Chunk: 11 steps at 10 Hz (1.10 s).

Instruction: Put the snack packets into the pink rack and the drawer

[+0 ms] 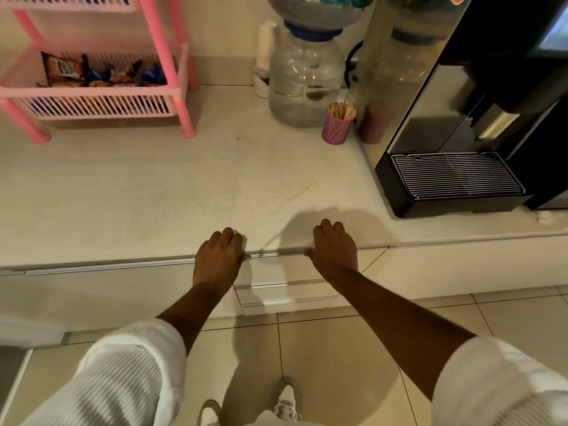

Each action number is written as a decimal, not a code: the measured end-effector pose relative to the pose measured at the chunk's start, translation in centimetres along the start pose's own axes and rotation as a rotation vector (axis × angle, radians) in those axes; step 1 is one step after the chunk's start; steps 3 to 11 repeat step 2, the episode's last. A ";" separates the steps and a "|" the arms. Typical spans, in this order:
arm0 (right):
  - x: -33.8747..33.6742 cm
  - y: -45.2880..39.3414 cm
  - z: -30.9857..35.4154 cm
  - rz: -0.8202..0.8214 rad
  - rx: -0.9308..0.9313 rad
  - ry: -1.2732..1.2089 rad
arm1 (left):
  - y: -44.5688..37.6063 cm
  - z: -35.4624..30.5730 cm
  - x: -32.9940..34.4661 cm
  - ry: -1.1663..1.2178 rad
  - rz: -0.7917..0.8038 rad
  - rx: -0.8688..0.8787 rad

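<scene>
Pink rack (172, 72) sits at the back left of the counter (153, 186), snack packets (104, 72) already piled in its lower basket: brown and blue wrappers, labels too blurred to read. The upper shelf is cut off by the frame, so I cannot tell what it holds. No loose packets on the counter or in my hands.

Drawer (282, 269) is right below the counter edge, between my arms, and looks closed or nearly so; its inside is hidden. My left hand (218, 256) rests on the counter lip, fingers curled together over the edge, holding nothing I can see. My right hand (335, 249) does the same just beside it, fingers bent and close, thumb at the metal strip along the drawer top, empty.

My guess: the rack part is done, the drawer part is either finished or at its closing step. I cannot confirm packets inside.

Further out: water bottle (304, 84), purple cup of wooden stirrers (338, 124), coffee machine (455, 133) at the right, tiled floor (338, 348) below.
</scene>
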State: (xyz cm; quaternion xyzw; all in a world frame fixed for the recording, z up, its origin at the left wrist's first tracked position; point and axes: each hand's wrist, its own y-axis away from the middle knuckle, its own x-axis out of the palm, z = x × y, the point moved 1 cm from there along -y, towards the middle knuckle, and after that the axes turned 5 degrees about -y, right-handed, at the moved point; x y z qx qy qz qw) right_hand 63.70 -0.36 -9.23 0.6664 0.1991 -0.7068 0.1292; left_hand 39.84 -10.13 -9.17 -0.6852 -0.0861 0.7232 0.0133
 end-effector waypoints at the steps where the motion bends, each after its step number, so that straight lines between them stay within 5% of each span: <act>1: -1.1 -1.2 1.4 0.088 0.001 0.005 | -0.5 1.2 -1.1 0.056 0.033 0.069; 11: -1.8 -1.9 3.7 0.122 0.031 -0.089 | -0.9 3.3 -1.5 0.050 0.075 0.105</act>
